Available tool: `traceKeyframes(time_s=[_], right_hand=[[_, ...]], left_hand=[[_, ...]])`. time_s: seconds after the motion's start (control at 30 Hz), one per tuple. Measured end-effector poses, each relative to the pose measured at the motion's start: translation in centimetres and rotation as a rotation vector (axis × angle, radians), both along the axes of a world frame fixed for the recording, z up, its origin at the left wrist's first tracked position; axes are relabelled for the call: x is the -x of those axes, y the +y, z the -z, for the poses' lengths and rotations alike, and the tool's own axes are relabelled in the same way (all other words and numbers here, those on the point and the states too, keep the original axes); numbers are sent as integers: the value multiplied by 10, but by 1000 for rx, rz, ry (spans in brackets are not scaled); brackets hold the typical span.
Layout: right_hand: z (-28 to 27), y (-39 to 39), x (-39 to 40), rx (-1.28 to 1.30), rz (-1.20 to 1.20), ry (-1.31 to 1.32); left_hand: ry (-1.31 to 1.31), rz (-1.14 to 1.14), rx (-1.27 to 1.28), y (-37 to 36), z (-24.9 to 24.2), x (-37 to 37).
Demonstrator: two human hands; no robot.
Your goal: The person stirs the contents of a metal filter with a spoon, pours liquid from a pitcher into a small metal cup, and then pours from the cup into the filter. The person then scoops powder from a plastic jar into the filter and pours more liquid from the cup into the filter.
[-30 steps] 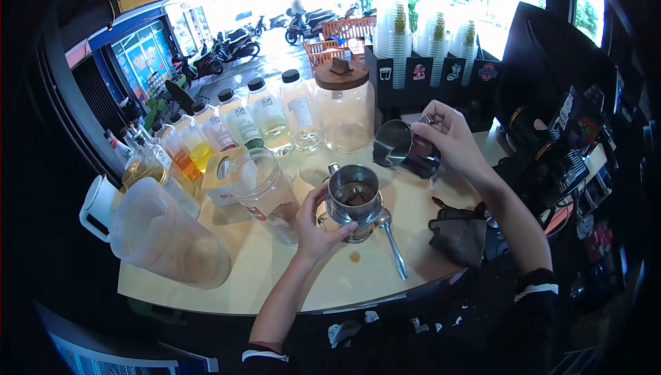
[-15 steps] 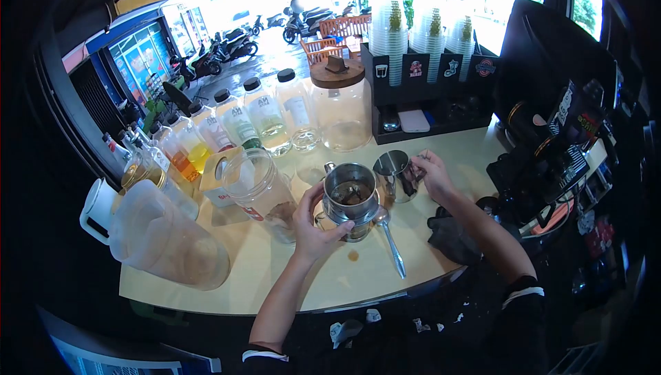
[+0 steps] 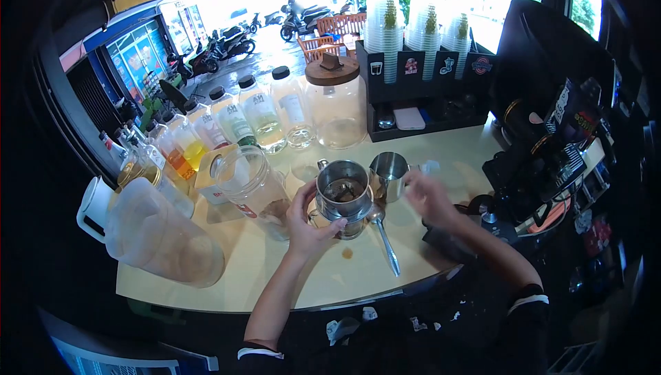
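Note:
My left hand (image 3: 310, 220) is wrapped round the side of a metal dripper (image 3: 343, 185), its thumb at the lower rim. The dripper sits on a metal cup (image 3: 352, 229) and has dark liquid or residue inside. Just right of it stands a metal mug (image 3: 389, 176), upright on the counter. Beside the mug's handle is my right hand (image 3: 430, 199), smeared by motion, so its fingers cannot be read. A metal spoon (image 3: 385, 241) lies between the dripper and the mug, its handle towards the front edge.
An open clear jar (image 3: 255, 189) and a large plastic pitcher (image 3: 169, 237) stand at left. Several bottles (image 3: 265, 123) and a wooden-lidded jar (image 3: 337, 113) line the back. A black cup holder (image 3: 427, 75) is behind the mug; dark equipment (image 3: 537, 168) stands at right.
My right hand has come away from the mug's handle and is now blurred. The mug is turned or tilted differently, with its inside looking brighter. My left hand keeps its hold on the dripper.

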State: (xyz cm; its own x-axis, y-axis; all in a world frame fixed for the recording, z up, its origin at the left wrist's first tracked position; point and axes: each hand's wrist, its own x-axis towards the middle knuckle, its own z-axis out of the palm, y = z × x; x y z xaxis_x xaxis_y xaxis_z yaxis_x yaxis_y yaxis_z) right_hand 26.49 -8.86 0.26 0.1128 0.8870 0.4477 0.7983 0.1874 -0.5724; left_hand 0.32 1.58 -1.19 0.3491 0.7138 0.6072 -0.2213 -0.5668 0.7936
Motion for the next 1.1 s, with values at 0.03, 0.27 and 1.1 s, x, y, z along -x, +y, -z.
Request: traceKeyframes(time_s=[0.03, 0.27, 1.1], right_hand=[[-4, -12, 12, 305, -182, 64], [13, -25, 41, 390, -498, -528], [-106, -5, 69, -342, -401, -233]], left_hand=[[10, -10, -11, 0, 1, 0], [-6, -8, -16, 0, 0, 0], [46, 11, -16, 3, 5, 1]])
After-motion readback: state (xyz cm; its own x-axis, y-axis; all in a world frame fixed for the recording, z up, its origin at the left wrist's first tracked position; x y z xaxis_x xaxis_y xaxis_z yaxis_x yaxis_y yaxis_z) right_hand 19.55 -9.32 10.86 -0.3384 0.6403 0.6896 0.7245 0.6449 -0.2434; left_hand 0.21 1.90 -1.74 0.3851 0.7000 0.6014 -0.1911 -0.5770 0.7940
